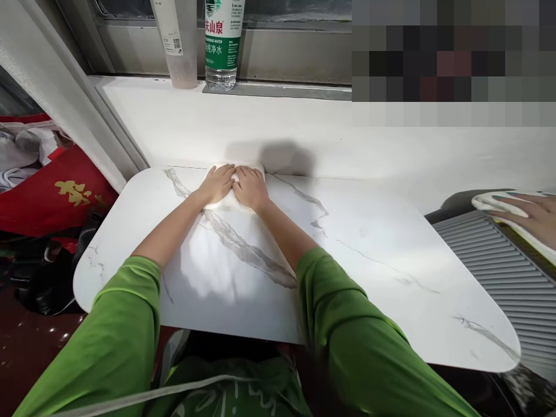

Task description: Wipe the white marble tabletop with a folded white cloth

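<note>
A white cloth point(226, 200) lies at the far edge of the white marble table point(369, 278), against the wall ledge. My left hand point(217, 182) and my right hand point(251, 186) rest side by side on top of it, palms down, fingers stretched flat and pressed onto the cloth. Only the cloth's edges show around the hands. Both my arms wear green sleeves pushed up past the forearm.
A water bottle point(222, 43) with a green label and a translucent cup point(177, 43) stand on the window sill. Red fabric point(56, 194) lies at the left. At the right, another person's hand point(532, 217) presses a cloth on a grey ribbed surface point(499, 272).
</note>
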`<act>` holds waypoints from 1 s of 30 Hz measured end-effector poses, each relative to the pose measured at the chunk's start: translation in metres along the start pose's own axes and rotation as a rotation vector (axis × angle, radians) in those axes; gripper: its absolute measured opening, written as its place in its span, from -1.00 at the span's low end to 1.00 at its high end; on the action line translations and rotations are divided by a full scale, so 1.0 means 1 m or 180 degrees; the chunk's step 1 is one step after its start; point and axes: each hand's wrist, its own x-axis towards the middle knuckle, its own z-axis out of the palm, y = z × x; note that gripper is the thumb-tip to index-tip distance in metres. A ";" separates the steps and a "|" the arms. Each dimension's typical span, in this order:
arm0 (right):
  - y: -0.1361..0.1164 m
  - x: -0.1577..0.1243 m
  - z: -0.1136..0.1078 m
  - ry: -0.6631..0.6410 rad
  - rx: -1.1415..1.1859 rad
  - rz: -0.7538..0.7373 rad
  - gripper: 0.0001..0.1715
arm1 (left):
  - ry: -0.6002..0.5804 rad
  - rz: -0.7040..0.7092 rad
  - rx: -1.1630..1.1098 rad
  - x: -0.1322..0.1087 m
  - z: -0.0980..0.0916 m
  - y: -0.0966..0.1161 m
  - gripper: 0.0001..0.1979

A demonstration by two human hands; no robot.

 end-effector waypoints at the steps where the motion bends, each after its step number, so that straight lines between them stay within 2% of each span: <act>1: 0.001 0.002 0.001 0.0023 0.0004 -0.0005 -0.44 | -0.0004 -0.0004 0.0004 0.002 0.000 -0.001 -0.44; 5: 0.001 -0.003 0.002 0.0127 0.0000 -0.0107 -0.44 | 0.0121 0.0053 0.0022 -0.008 0.000 0.003 -0.45; 9: -0.017 -0.029 -0.002 0.0035 0.0002 -0.0143 -0.39 | 0.0188 0.0071 0.0044 -0.041 0.000 0.010 -0.45; 12: -0.048 -0.069 -0.009 0.0017 0.0039 -0.0184 -0.35 | 0.0147 0.0175 0.0047 -0.088 -0.002 0.015 -0.45; 16: -0.096 -0.136 -0.026 -0.0097 0.0083 -0.0401 -0.31 | 0.0126 0.0345 0.0004 -0.171 -0.004 0.029 -0.44; 19: -0.122 -0.173 -0.039 -0.0287 0.0147 -0.0688 -0.28 | 0.0195 0.0182 0.0034 -0.226 -0.005 0.046 -0.44; 21: -0.131 -0.186 -0.044 -0.0381 0.0201 -0.0835 -0.26 | 0.0233 0.0022 0.0051 -0.249 -0.006 0.056 -0.44; 23: -0.134 -0.190 -0.046 -0.0438 0.0248 -0.0908 -0.25 | 0.0222 -0.0116 0.0019 -0.260 -0.007 0.061 -0.45; 25: -0.132 -0.187 -0.045 -0.0495 0.0297 -0.0951 -0.26 | 0.0179 -0.0239 -0.0057 -0.262 -0.008 0.062 -0.46; 28: -0.122 -0.171 -0.041 -0.0562 0.0356 -0.0993 -0.30 | 0.0167 -0.0422 -0.0203 -0.248 -0.008 0.056 -0.46; 30: -0.113 -0.153 -0.035 -0.0527 0.0328 -0.0977 -0.32 | 0.0263 -0.0494 -0.0237 -0.230 -0.007 0.048 -0.47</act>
